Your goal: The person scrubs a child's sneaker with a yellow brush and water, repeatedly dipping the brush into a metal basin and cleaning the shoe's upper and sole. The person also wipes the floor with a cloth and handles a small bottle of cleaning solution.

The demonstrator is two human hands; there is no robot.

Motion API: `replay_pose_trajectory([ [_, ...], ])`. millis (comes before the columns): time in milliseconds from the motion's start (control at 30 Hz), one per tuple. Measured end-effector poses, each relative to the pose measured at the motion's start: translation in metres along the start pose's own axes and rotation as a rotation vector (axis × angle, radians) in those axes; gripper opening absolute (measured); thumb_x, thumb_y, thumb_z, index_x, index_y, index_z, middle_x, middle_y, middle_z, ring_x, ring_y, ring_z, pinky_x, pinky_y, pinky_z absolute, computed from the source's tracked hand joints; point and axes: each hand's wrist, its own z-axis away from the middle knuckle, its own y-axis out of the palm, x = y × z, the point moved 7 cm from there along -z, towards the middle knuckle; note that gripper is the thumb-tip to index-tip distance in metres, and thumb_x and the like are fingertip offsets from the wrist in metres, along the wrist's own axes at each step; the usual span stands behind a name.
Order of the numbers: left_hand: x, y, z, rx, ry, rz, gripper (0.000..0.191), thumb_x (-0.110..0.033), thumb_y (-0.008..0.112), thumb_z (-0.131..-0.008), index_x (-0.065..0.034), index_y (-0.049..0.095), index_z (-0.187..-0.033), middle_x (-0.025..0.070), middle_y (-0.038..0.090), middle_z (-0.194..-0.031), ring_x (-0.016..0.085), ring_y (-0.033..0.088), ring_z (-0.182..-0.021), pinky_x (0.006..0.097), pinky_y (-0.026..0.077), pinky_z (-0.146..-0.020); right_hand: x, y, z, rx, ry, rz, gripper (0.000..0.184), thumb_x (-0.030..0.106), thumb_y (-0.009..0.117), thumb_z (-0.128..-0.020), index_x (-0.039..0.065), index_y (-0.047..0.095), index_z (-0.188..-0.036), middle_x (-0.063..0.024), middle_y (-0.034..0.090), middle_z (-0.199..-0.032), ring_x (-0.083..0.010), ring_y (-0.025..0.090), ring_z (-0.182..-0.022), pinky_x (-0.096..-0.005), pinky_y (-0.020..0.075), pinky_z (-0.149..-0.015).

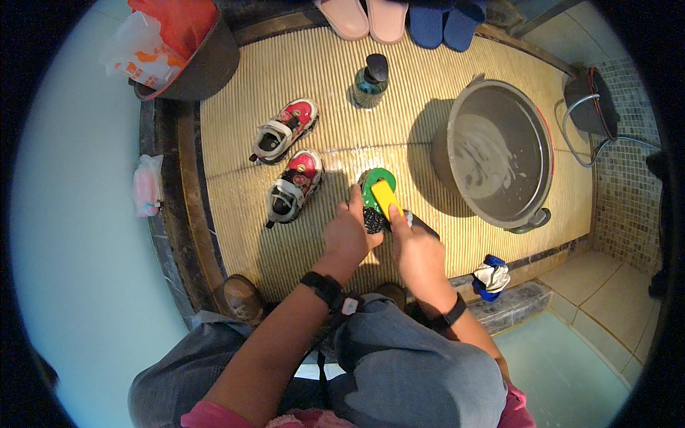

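My left hand [349,230] grips a small green-and-black shoe [379,176], its green part wet and shiny, just above the ribbed floor. In my right hand [420,251] is a yellow scrubbing brush [386,198], pressed against the shoe; its bristles are hidden. A dark object [425,226] shows partly behind my right hand, too covered to identify. Left of my hands stand two red, white and black children's shoes, one nearer [296,184] and one farther [286,129]. Beyond the hands is a dark-topped pump bottle [370,83].
A grey bucket [439,155] of cloudy, foamy water stands right. A dark tub [214,75] holding bags is upper left. Pink slippers [386,21] and blue slippers [426,27] line the far edge. A blue-and-white cloth [491,277] lies on the right ledge; a smaller bucket [586,104] stands beyond.
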Motion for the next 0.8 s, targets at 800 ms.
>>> replay_pose_trajectory([
  [800,-0.006,-0.002,0.004,-0.061,0.044,-0.009,0.115,-0.042,0.088,-0.073,-0.0072,0.021,-0.159,0.0269,0.056,-0.124,0.043,0.071,-0.099,0.0462,0.061,-0.082,-0.018,0.021,-0.067,0.013,0.021,-0.268,0.047,0.024,0.059,-0.100,0.020,0.056,-0.147,-0.0195,0.067,-0.075,-0.0364,0.068,-0.067,-0.0492,0.0550,-0.064],
])
